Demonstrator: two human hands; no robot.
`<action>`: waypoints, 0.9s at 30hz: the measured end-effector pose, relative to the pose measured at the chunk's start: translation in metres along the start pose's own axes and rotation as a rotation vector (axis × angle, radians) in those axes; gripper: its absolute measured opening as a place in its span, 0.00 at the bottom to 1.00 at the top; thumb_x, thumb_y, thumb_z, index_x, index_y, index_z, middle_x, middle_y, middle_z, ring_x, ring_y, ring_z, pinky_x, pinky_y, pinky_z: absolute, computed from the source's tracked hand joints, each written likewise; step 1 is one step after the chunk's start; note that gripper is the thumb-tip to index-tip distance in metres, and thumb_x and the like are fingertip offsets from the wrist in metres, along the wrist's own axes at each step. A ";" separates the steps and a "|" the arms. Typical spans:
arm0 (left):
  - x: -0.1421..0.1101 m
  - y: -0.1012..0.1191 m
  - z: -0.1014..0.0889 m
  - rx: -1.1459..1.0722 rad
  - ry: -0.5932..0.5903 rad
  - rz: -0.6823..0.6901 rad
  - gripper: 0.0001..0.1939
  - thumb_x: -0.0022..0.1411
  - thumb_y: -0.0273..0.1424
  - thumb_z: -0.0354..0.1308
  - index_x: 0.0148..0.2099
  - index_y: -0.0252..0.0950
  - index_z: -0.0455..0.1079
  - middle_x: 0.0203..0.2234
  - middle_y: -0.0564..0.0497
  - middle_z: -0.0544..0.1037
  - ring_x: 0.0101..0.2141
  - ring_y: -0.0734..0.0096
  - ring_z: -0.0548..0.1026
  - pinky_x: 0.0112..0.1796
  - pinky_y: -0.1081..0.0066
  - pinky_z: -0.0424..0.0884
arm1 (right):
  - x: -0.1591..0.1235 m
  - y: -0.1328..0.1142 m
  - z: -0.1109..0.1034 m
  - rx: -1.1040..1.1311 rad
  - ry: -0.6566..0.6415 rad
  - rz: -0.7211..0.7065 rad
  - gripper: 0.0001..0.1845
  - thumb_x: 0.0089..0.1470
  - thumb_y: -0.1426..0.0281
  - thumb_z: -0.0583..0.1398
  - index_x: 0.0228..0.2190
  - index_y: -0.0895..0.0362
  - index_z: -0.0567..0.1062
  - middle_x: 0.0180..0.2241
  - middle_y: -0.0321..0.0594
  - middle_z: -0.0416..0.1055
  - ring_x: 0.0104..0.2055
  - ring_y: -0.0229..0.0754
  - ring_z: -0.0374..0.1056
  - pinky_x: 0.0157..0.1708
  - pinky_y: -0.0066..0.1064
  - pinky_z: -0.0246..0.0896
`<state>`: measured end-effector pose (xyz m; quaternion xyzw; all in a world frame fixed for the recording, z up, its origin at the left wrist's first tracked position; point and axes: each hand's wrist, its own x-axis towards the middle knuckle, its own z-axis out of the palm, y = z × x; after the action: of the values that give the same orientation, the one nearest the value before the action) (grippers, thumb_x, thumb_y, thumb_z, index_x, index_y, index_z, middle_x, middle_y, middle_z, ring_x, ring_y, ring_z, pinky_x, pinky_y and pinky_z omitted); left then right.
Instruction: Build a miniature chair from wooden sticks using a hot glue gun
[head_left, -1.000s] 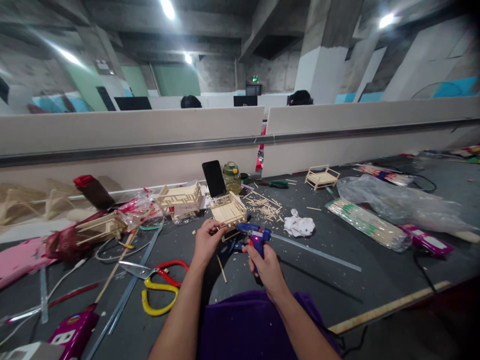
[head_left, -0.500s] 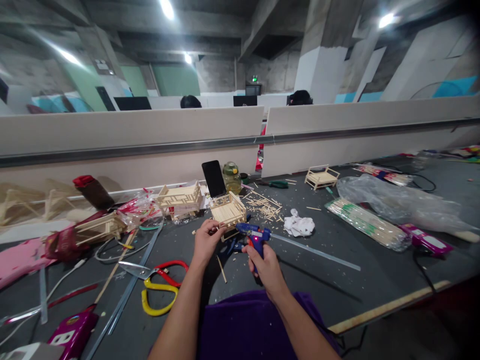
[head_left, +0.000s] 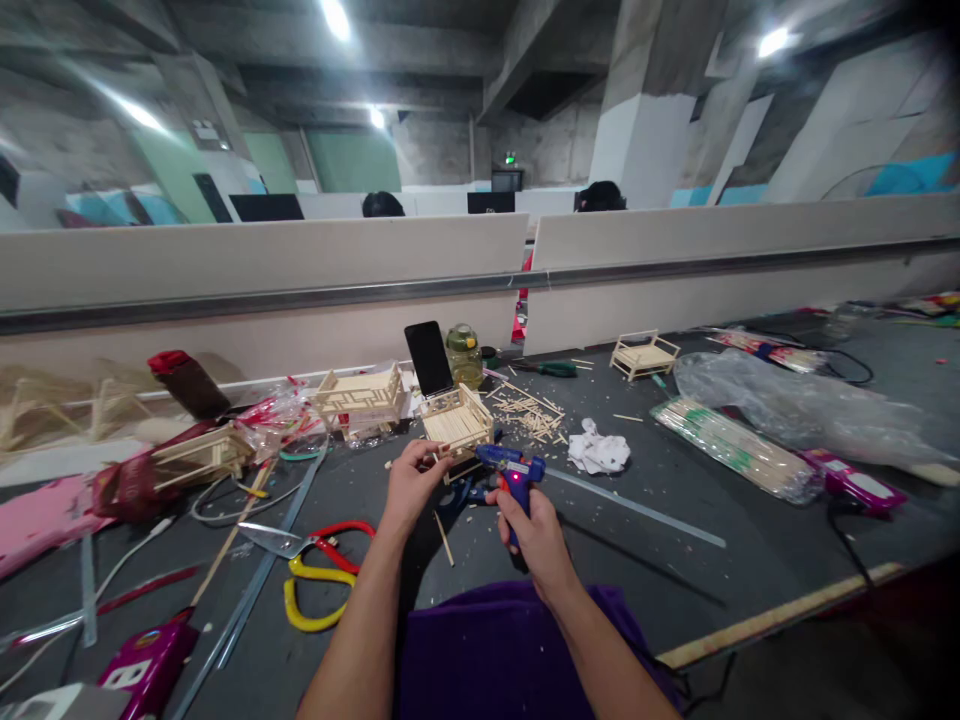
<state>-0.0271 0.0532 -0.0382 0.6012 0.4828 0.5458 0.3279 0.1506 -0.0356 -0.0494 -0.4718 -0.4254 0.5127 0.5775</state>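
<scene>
My right hand point(head_left: 531, 530) is wrapped round the grip of a blue glue gun point(head_left: 516, 470), whose small light glows. A long clear glue stick point(head_left: 637, 507) sticks out of its back. The gun's nozzle points left, just beside a miniature bed point(head_left: 459, 420) made of thin wooden sticks. At the bed's near left corner, the fingertips of my left hand point(head_left: 415, 480) are closed in a pinch; the fingers partly hide what lies between them. Dark blue pliers point(head_left: 472, 492) lie below the bed, and a loose stick point(head_left: 444, 540) rests near my left wrist.
Red-and-yellow-handled scissors point(head_left: 322, 570) lie left of my left arm. Other stick models point(head_left: 360, 392) and a phone point(head_left: 428, 357) stand behind. Scattered stick pieces point(head_left: 529, 410), crumpled tissue point(head_left: 598, 448) and bagged sticks point(head_left: 735, 447) are rightward. A low partition point(head_left: 262, 255) bounds the table's back.
The glue gun and my right hand have shifted slightly right, leaving a little more space between nozzle and bed. My left hand stays at the bed's corner.
</scene>
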 end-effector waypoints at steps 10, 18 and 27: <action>-0.003 0.011 -0.018 -0.142 0.071 -0.165 0.16 0.48 0.33 0.63 0.40 0.33 0.75 0.27 0.53 0.75 0.25 0.76 0.68 0.31 0.74 0.64 | 0.016 -0.035 -0.036 0.237 0.324 0.070 0.25 0.44 0.50 0.65 0.30 0.58 0.69 0.24 0.40 0.76 0.16 0.36 0.67 0.11 0.21 0.51; -0.001 0.008 -0.016 -0.201 0.244 -0.213 0.17 0.45 0.41 0.65 0.32 0.32 0.73 0.19 0.56 0.70 0.20 0.77 0.63 0.24 0.76 0.59 | 0.056 -0.062 -0.104 0.031 0.442 0.191 0.21 0.53 0.52 0.58 0.26 0.58 0.68 0.13 0.33 0.67 0.08 0.31 0.57 0.07 0.18 0.40; -0.001 -0.004 -0.022 -0.293 0.436 -0.240 0.16 0.50 0.45 0.56 0.25 0.38 0.61 0.16 0.60 0.63 0.16 0.79 0.60 0.19 0.78 0.57 | 0.074 -0.049 -0.124 -0.016 0.425 0.289 0.19 0.56 0.54 0.57 0.24 0.56 0.65 0.16 0.32 0.65 0.09 0.28 0.51 0.08 0.19 0.40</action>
<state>-0.0499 0.0504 -0.0380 0.3546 0.5256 0.6833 0.3620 0.2888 0.0234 -0.0245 -0.6295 -0.2269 0.4757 0.5710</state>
